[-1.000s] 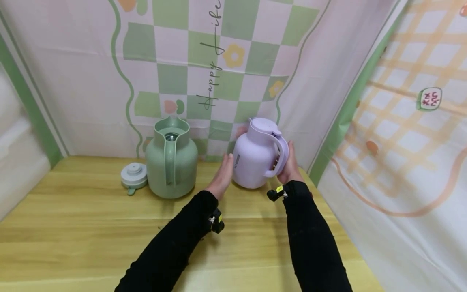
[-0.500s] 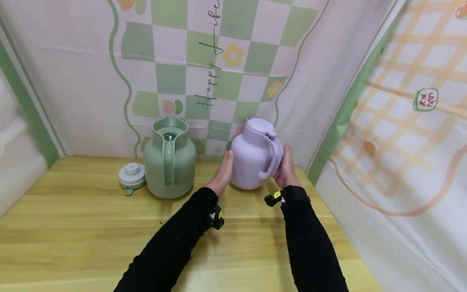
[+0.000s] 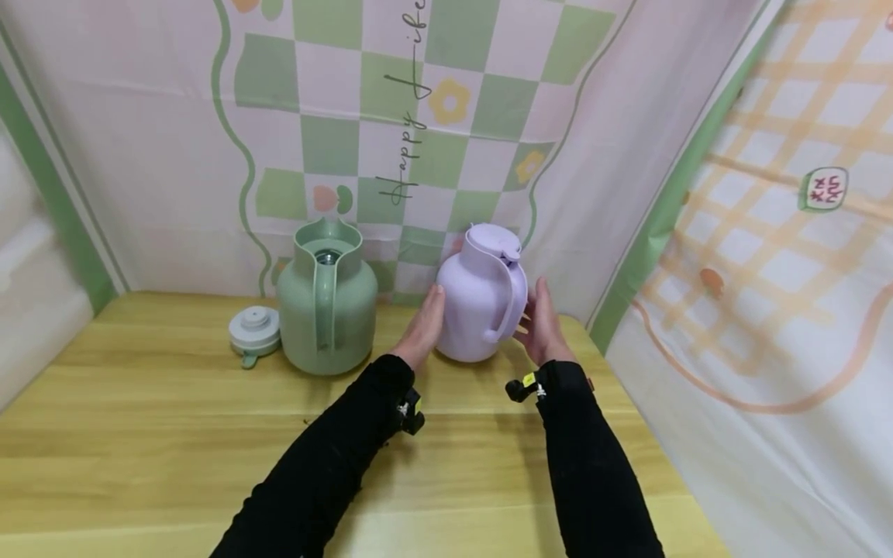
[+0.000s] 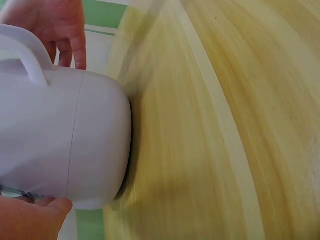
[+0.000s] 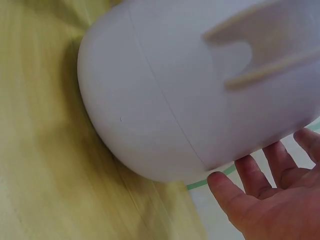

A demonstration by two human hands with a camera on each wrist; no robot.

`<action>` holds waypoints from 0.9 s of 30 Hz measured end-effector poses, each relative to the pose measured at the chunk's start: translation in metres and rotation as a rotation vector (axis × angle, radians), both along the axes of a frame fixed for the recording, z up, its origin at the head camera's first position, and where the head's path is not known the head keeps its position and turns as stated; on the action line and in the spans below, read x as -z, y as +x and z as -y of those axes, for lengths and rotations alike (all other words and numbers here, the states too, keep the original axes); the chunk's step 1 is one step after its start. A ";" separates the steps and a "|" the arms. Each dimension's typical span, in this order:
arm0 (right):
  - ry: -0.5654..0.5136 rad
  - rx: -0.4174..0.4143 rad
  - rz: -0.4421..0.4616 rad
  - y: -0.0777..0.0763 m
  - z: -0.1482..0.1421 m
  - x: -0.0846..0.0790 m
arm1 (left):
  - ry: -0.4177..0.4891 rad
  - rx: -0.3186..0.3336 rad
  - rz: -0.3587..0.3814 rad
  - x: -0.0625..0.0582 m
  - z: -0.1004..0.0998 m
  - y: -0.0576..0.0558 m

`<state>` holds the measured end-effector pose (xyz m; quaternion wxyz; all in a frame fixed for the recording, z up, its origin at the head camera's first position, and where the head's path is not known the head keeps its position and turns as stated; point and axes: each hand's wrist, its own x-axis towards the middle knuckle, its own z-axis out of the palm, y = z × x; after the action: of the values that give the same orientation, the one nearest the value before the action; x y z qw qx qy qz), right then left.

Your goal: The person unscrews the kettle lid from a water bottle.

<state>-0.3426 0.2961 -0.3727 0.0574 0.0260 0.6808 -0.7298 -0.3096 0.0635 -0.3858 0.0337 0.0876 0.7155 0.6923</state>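
A lavender thermos jug (image 3: pixel 466 306) stands upright on the wooden table, lid on, its handle (image 3: pixel 512 304) pointing toward me and to the right. Along its left side lies my left hand (image 3: pixel 422 329), thumb up; the jug hides most of those fingers. On the other side, my right hand (image 3: pixel 546 329) has its fingers spread, with fingertips (image 5: pixel 250 172) at the jug's wall in the right wrist view. The left wrist view shows the jug's smooth lower body (image 4: pixel 100 130) between both hands. Neither hand wraps round the handle.
Left of my left hand stands a green thermos jug (image 3: pixel 352 310) with its top uncovered. A pale grey stopper lid (image 3: pixel 254 332) lies beside it on the table (image 3: pixel 174 434). A patterned cloth (image 3: pixel 446 155) hangs close behind both jugs.
The lavender jug has turned on the spot, its handle swinging from the right toward me, and its printed label has gone out of sight. My right hand has come off the handle side.
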 end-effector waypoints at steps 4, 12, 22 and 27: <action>0.060 -0.019 -0.020 0.005 0.001 0.001 | -0.006 -0.006 0.005 0.001 0.002 0.002; 0.176 -0.068 -0.033 0.009 0.005 0.002 | -0.046 -0.013 -0.035 0.005 0.008 0.005; 0.253 -0.116 -0.186 0.011 0.007 0.013 | -0.025 -0.024 -0.078 0.004 0.008 0.007; 0.292 -0.112 -0.221 0.014 0.010 0.014 | -0.031 -0.044 -0.114 0.007 0.008 0.006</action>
<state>-0.3282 0.2858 -0.3862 0.0184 -0.0843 0.7819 -0.6174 -0.3036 0.0557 -0.3927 -0.0210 0.1104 0.7285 0.6757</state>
